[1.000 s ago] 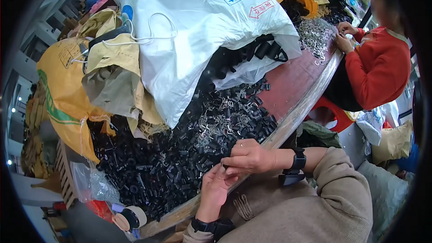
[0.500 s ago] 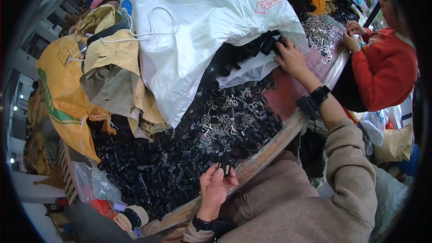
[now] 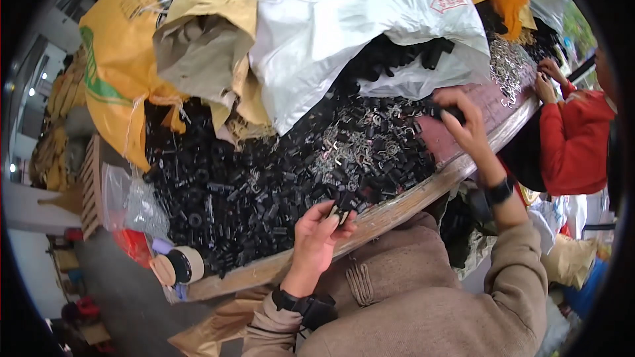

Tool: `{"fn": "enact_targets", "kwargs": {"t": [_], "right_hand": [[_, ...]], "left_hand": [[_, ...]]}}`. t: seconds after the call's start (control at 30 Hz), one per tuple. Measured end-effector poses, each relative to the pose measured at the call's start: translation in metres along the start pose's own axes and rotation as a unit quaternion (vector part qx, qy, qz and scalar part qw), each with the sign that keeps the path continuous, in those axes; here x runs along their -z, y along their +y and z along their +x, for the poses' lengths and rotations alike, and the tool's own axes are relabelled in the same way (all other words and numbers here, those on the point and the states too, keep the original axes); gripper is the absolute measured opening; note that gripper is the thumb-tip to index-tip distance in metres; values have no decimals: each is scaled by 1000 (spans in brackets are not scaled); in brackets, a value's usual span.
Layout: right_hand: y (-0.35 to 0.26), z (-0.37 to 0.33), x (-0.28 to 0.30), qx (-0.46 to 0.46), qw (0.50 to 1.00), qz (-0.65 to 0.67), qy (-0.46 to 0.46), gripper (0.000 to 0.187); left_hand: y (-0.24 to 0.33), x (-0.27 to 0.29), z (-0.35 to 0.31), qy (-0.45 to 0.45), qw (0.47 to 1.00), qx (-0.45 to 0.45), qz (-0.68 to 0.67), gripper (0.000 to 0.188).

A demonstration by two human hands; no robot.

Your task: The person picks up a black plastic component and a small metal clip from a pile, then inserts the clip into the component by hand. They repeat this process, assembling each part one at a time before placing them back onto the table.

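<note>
My left hand (image 3: 312, 238) is closed on a small black part with a pale face (image 3: 341, 213), held over the near wooden edge of the worktable. To the right, my right hand (image 3: 471, 131), slightly blurred, has its fingers curled round a black cylindrical piece (image 3: 435, 108) above the reddish tabletop (image 3: 442, 137). Beyond it, a white woven sack (image 3: 311, 33) lies with its mouth towards me, and black cylindrical pieces (image 3: 430, 54) show inside. Small silvery metal hooks (image 3: 350, 137) are heaped among many black parts (image 3: 231, 205) between my hands and the sack.
A yellow sack (image 3: 109, 73) and an open tan paper bag (image 3: 228, 33) stand at the left. A lidded cup (image 3: 188, 263) sits at the near left corner, beside a clear plastic bag (image 3: 142, 208). At the right, a co-worker in a red sleeve (image 3: 572, 139) handles something beside more hooks.
My right hand has drawn back from the sack's mouth towards me, bringing a black piece. My left hand keeps its part near the table edge. The view has shifted.
</note>
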State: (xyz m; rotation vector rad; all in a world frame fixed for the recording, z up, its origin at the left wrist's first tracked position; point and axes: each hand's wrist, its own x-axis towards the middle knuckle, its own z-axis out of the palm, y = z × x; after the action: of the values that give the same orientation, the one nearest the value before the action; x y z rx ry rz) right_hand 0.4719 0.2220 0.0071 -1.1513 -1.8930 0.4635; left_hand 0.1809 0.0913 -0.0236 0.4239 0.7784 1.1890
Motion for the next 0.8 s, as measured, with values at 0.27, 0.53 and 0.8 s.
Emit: {"fn": "enact_targets", "kwargs": {"t": [0.27,0.53,0.8], "right_hand": [[-87,-53,-72,-10,914,361,-185,28],[-87,-60,-91,-35,901,380,-206,28],[-93,-66,-98,32,955,241,-168,20]], "left_hand": [[2,-6,-12,-19,995,61,70,34],[3,13,-13,-61,981,46,176,33],[-2,23,1,-28,985,61,161,33]]}}
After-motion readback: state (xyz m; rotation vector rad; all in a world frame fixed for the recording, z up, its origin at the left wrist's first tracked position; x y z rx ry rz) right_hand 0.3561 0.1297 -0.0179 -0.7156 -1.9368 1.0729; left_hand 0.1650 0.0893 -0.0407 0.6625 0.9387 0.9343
